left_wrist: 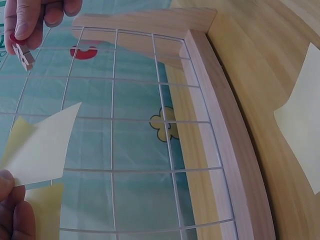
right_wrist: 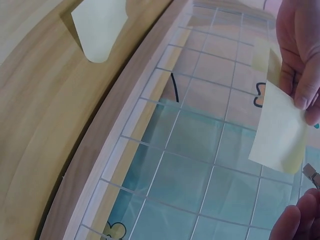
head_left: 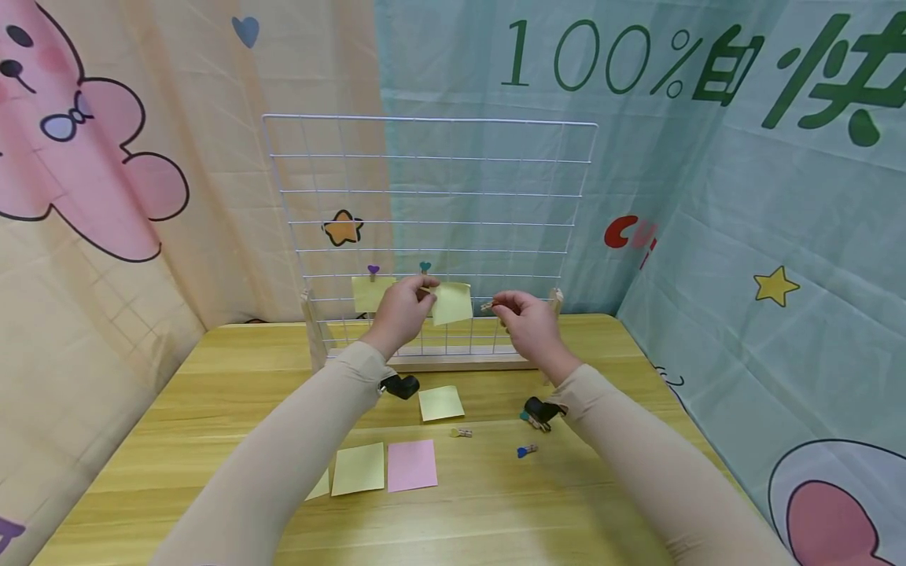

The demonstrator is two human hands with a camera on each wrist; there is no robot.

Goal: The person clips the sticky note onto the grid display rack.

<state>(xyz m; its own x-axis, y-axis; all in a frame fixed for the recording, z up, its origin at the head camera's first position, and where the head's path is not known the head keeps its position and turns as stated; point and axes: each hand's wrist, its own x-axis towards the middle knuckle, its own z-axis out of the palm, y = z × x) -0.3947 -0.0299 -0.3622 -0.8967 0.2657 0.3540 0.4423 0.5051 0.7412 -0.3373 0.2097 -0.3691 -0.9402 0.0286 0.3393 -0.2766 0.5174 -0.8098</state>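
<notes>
My left hand (head_left: pixel 403 312) pinches the edge of a yellow sticky note (head_left: pixel 454 303), held in front of the white wire grid (head_left: pixel 439 193). To its right, my right hand (head_left: pixel 529 324) pinches a small wooden clothespin (left_wrist: pixel 24 57) with a red top, a short way from the note's right edge. Behind my left hand, another yellow note (head_left: pixel 366 295) hangs on the grid under a clothespin with a purple heart (head_left: pixel 373 270). A clothespin with a teal heart (head_left: pixel 425 267) sits just above my left fingers; its lower part is partly hidden.
The grid stands in a wooden base (head_left: pixel 460 363) on the wooden table (head_left: pixel 233 409). Nearer lie a yellow note (head_left: pixel 441 403), another yellow note (head_left: pixel 359 469) and a pink note (head_left: pixel 412 465). A yellow clothespin (head_left: pixel 462 432), a blue-heart clothespin (head_left: pixel 527 451) and more clothespins (head_left: pixel 541 426) lie rightward.
</notes>
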